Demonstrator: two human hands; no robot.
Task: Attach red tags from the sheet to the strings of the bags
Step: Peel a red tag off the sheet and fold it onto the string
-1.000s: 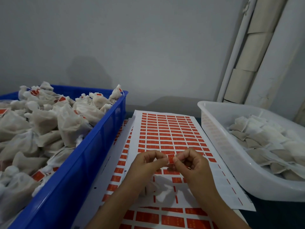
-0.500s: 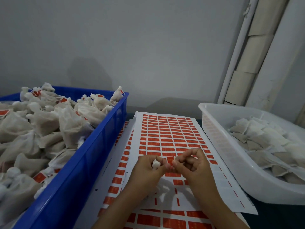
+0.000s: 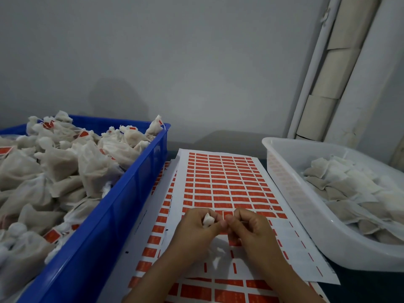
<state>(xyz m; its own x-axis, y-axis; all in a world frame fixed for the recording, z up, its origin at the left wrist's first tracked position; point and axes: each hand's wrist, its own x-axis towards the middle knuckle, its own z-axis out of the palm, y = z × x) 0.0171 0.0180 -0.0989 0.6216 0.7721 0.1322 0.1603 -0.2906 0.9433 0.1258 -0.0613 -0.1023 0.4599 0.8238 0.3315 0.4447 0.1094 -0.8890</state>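
A: Nearest, what have the hands got?
B: Left hand [image 3: 197, 226] curls round a small white bag [image 3: 208, 220]; right hand [image 3: 248, 227] pinches at a red tag [image 3: 228, 215], fingertips meeting.
A: Beyond them?
B: The tag sheet [image 3: 225, 182] at twelve o'clock, blue crate [image 3: 122, 206] at nine, white tub [image 3: 290, 193] at three.

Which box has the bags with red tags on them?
The blue box on the left. Its bags show red tags; the bags in the white box show none.
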